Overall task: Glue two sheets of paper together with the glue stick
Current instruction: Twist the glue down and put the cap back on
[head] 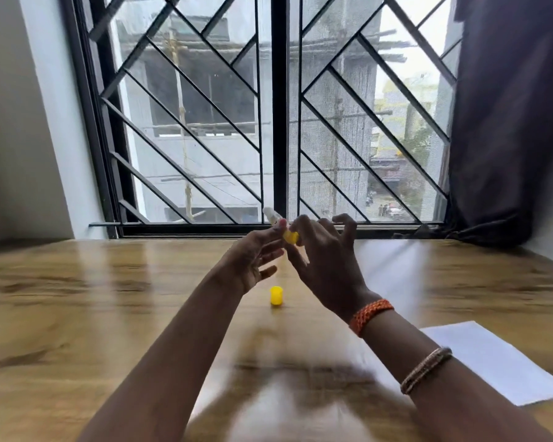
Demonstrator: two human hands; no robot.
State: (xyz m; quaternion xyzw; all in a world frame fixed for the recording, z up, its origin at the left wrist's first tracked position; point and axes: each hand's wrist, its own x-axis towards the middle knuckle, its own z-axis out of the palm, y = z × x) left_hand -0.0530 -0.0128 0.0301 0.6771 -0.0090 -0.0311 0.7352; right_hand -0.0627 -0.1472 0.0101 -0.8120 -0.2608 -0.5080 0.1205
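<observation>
Pinching glue stick (278, 223) between both hands' fingers (296, 226) (uncapped)

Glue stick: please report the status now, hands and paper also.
Left hand and right hand both hold the glue stick above the table. Cap off, standing on table. One paper sheet lies right, untouched. Nothing in the way.

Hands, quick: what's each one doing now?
Left hand: pinches the glue stick.
Right hand: fingers at the stick's yellow base; grip cannot be told.
</observation>
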